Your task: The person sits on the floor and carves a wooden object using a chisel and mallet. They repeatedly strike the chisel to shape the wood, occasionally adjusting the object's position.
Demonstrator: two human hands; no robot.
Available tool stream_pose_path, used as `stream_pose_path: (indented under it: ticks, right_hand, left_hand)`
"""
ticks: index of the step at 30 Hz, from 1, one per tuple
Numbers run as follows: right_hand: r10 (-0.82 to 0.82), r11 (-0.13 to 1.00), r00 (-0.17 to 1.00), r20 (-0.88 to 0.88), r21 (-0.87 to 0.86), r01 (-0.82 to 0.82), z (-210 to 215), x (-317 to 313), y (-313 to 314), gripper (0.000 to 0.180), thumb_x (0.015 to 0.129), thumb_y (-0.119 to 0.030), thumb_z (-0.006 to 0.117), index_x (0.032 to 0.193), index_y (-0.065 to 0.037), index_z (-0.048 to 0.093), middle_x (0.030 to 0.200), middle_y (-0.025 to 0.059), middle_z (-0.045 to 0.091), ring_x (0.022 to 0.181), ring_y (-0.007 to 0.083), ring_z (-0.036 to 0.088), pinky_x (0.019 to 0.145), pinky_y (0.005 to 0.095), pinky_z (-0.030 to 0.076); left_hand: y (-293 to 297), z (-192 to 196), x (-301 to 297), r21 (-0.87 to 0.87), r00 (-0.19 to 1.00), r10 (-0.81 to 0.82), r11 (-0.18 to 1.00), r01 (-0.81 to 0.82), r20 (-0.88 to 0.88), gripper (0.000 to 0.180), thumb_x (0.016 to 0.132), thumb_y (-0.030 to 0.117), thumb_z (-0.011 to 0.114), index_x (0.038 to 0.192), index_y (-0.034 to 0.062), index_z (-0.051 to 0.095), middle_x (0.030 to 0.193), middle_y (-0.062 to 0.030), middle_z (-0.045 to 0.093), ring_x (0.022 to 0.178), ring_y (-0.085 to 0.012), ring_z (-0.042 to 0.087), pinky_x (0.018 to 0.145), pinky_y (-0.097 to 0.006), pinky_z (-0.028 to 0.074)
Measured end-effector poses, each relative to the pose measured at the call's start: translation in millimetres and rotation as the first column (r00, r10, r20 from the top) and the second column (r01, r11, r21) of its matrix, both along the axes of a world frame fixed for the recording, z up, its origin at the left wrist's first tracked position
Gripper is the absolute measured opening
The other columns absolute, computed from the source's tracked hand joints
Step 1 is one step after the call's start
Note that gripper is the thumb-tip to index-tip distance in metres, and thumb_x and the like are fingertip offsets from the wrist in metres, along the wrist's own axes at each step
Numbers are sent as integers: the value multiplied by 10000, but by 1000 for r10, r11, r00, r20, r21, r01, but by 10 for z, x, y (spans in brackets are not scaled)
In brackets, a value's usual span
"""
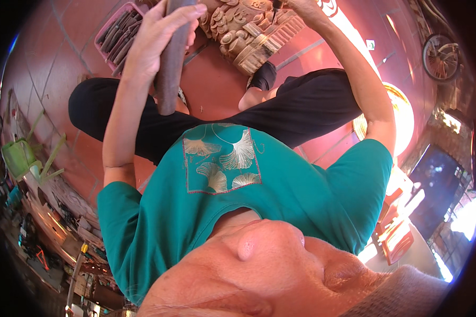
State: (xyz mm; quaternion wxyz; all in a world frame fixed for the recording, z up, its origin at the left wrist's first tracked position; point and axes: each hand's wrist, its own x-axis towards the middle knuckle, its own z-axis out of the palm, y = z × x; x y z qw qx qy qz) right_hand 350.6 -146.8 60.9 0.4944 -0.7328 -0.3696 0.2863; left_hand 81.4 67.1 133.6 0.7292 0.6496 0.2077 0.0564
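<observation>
My left hand (161, 39) is wrapped round a thick, dark wooden club (170, 79), which hangs down near my knee; its upper end is cut off by the picture's edge. At the top edge my right hand (303, 9) is only partly in view. It is closed on a thin, dark chisel (276, 6), whose tip points down at the carving. This brown wood carving (248, 34), with curled relief and a ridged base, lies on the floor in front of my legs.
A pink basket (99, 39) full of dark tools stands left of my left hand. My crossed legs (301, 98) rest on red floor tiles (211, 79). A green chair (17, 158) is at far left, a wheel (440, 58) at far right, and a round woven tray (399, 116) by my right elbow.
</observation>
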Motion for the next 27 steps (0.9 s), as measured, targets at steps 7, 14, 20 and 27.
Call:
stream_pose_path:
  ticks: [7, 14, 20, 27]
  right_hand:
    - [-52, 998, 996, 67, 29, 50, 33, -94, -26, 266, 912, -130, 735, 1096, -35, 568, 930, 33, 569, 848, 138, 553, 748, 308, 480]
    - [31, 995, 992, 123, -96, -19, -95, -13, -25, 310, 901, -110, 734, 1152, -43, 565, 1010, 21, 545, 954, 128, 516, 843, 294, 459]
    - [60, 998, 997, 38, -24, -59, -199, 5, 20, 267, 898, -30, 703, 1134, -51, 581, 956, 9, 526, 917, 133, 506, 827, 296, 454]
    - [36, 997, 998, 42, -66, -34, -123, -48, 81, 238, 899, -12, 691, 1117, -44, 599, 931, 16, 542, 902, 143, 526, 816, 313, 461]
  left_hand:
    - [-180, -397, 167, 87, 998, -58, 995, 57, 3, 328, 905, 304, 775, 1027, 54, 601, 758, 13, 602, 590, -63, 578, 539, -230, 464]
    - [-241, -496, 249, 64, 996, -87, 994, 87, -4, 338, 891, 294, 788, 1029, 52, 596, 750, 14, 585, 598, -64, 572, 558, -238, 466]
    - [-216, -587, 187, 148, 994, -94, 984, 102, -62, 441, 853, 341, 813, 1069, 18, 604, 768, -9, 598, 626, -85, 574, 578, -266, 490]
    - [-229, -580, 142, 138, 992, -97, 985, 108, -83, 480, 852, 348, 812, 1126, 7, 614, 764, -11, 606, 632, -92, 578, 580, -266, 488]
